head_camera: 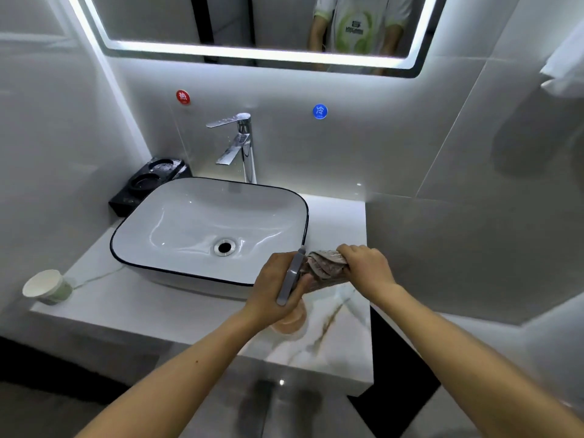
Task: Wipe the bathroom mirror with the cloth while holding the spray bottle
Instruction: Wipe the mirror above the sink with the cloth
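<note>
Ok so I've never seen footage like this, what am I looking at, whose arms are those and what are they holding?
This is one picture from a wide-angle camera worn on a person's head, looking forward and down, so the two bare arms are the wearer's own. There is no robot.

The left hand grips a spray bottle: its grey trigger shows, and its peach body sits below the hand. The right hand is closed on a bunched cloth.

Below them is a marble counter with a white basin, a chrome tap, a black holder and a paper cup. Above hangs the lit mirror, reflecting the person's torso; the cloth is not on it.
</note>
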A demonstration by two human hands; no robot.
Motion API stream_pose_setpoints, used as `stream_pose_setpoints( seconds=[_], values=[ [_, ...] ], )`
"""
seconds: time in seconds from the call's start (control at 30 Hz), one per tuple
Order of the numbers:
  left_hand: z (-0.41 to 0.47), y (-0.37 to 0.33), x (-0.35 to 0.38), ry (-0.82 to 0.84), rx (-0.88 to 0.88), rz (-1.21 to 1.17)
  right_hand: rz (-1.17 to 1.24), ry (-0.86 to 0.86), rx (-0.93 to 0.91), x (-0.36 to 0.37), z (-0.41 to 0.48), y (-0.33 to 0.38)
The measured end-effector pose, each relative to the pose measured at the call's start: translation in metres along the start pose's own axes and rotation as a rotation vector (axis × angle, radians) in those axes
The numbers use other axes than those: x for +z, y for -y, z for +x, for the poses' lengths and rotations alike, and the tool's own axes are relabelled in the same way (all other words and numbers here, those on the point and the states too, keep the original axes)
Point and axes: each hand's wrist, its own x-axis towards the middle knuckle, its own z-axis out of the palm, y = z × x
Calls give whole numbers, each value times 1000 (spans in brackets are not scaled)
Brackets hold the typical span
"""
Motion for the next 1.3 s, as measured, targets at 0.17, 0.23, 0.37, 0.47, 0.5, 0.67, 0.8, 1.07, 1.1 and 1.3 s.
stream_pose_setpoints(
  seconds=[0.17,0.23,0.37,0.47,0.5,0.67,0.8,1.07,1.1,1.3],
  values=[
    [33,-23,-21,-98,33,-28,171,-120,125,-46,19,-9],
    [50,-30,-33,-143,68,-16,269,-156,213,-66,32,-10],
    [81,-46,-60,-245,104,-9,401,-247,373,-103,55,-6],
    [97,-49,-79,-302,113,13,434,-275,405,-125,70,4],
    [101,-48,-84,-312,116,29,439,-288,401,-132,74,8],
    [113,-38,-103,-354,72,61,420,-303,368,-149,93,33],
    [114,-19,-123,-349,54,90,368,-305,321,-149,109,53],
    [139,21,-196,-328,131,137,113,-316,77,-166,156,109],
    [144,27,-206,-328,136,139,91,-320,71,-171,163,118],
    [165,55,-249,-289,171,143,43,-373,72,-188,189,147]
  ],
)
